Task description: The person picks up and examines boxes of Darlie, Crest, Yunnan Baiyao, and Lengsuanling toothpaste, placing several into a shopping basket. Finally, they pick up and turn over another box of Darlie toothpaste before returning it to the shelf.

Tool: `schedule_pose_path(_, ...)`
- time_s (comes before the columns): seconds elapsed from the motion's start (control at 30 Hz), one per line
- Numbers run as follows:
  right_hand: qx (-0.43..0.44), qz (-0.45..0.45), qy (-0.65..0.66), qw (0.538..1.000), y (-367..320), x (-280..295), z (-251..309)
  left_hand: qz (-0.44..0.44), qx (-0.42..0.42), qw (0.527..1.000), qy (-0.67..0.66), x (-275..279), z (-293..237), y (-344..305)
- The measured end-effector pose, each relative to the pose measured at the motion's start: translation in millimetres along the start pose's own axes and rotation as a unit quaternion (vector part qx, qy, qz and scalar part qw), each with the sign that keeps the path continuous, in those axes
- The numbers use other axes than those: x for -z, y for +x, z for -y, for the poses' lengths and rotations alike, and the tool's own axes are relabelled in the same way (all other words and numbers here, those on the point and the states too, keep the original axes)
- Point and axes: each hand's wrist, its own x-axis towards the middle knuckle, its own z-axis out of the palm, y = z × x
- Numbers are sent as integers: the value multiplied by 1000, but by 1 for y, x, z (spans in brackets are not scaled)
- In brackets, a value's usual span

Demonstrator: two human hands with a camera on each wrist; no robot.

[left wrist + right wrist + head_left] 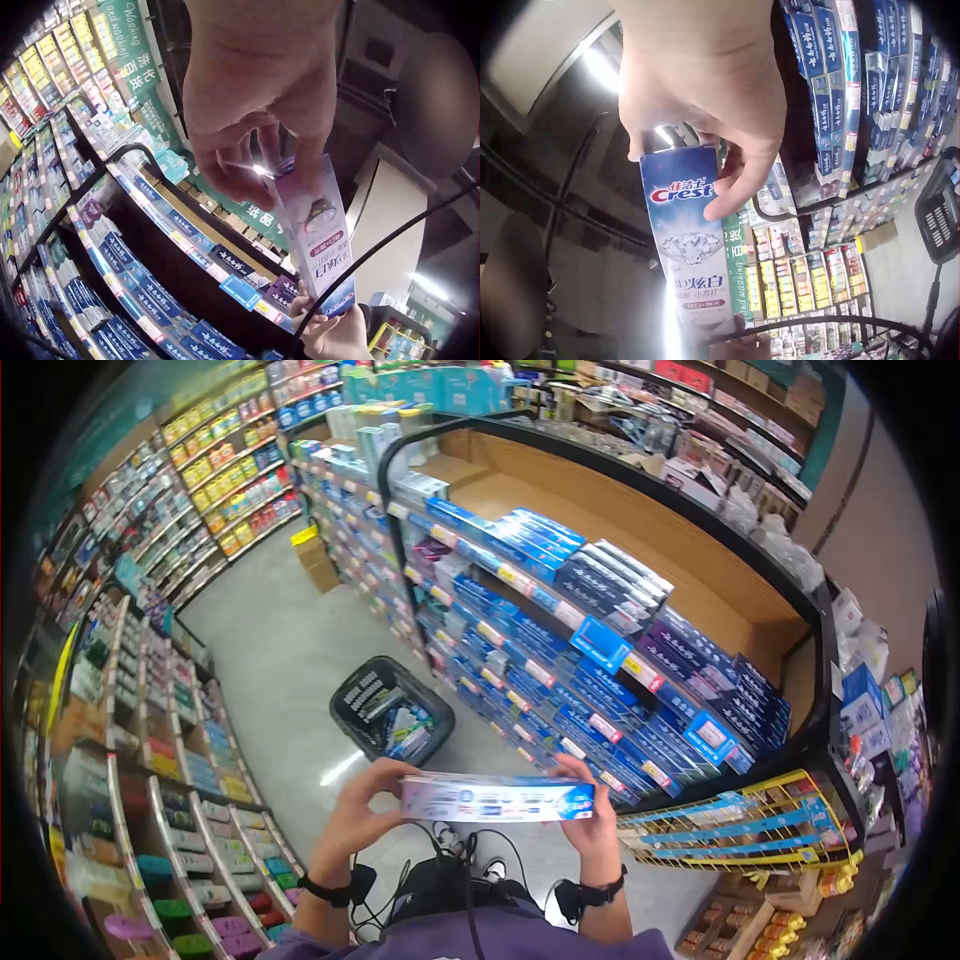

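A long Crest toothpaste box (497,800) lies level between my two hands, in front of my body in the head view. At its whitish-purple end, my left hand (362,808) pinches it between thumb and fingers. My right hand (588,822) grips the blue end. The right wrist view shows the box's front with the Crest name and a diamond picture (692,246), the right hand's fingers bent over the edge. From the left wrist camera, a printed white-and-purple face (324,238) is visible, with the right hand (337,334) at its far end.
A black shopping basket (440,722) holding several packages stands on the grey floor (265,650). Ahead and right is a shelf unit stacked with blue toothpaste boxes (540,540). Shelves of goods (165,840) line the left. A yellow wire rack (740,850) stands at right; a cable hangs by my legs.
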Motion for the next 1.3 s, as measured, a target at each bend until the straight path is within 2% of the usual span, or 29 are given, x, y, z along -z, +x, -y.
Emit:
schedule_pose_path(0.07,0,-28,29,999,-15,3,-9,10,-6,1000,24,2,5,-8)
schedule_pose_path(0.13,-19,-9,65,998,-29,0,-10,42,12,999,27,7,4,-12)
schedule_pose_path(0.17,-27,-1,80,996,-36,0,-10,31,3,999,15,6,2,-13)
schedule_pose_path(0.4,-37,-46,34,998,-56,-19,-33,34,17,998,-52,26,23,-32)
schedule_pose_path(0.47,-42,-51,42,997,-55,-35,-43,41,12,995,-92,41,31,-37)
schedule_pose_path(0.73,-13,-105,-15,994,-47,-118,-86,81,33,991,-105,112,67,-52)
schedule_pose_path(0.83,-9,-118,-81,990,-50,-149,-98,106,23,989,-102,142,85,-57)
schedule_pose_path(0.93,-5,-127,-125,984,-55,-179,-115,117,-23,988,-102,169,106,-61)
schedule_pose_path(1.03,-2,-134,-149,980,-63,-199,-138,130,-39,986,-97,197,116,-64)
schedule_pose_path(1.3,76,-140,-172,972,-71,-237,-199,171,-54,980,-79,257,127,-84)
